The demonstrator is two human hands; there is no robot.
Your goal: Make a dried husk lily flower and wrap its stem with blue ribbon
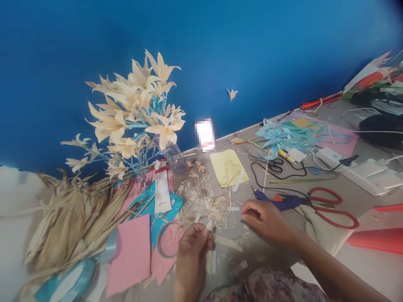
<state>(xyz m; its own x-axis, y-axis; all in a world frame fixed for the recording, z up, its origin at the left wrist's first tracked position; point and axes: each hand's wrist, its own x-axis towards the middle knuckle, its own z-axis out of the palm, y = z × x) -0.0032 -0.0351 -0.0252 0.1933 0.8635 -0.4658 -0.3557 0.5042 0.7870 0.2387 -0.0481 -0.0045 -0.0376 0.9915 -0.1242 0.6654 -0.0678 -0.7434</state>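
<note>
– Cream-coloured flowers (138, 100) stand against the blue wall (267, 54), I see. But where is the small pale piece (209, 226)?
– It is at the fingertips of the left hand (193, 243), low in the middle of the view. Thumb and forefinger are pressed together on it; the other fingers are folded inward.
– And under it?
– Many thin scraps (215, 205) are lying on the grey table (258, 253). Just beside this hand, on its left, is a tape roll (159, 243), and next to that a pink sheet (132, 247).
– What does the right hand (267, 220) do?
– Its fingers are curled, with the thumb near the forefinger. Whether something is between them, I cannot tell.
– What is nearest to it?
– The blue glue gun (288, 202), just beyond the knuckles. The red-handled scissors (341, 221) are farther to the right.
</note>
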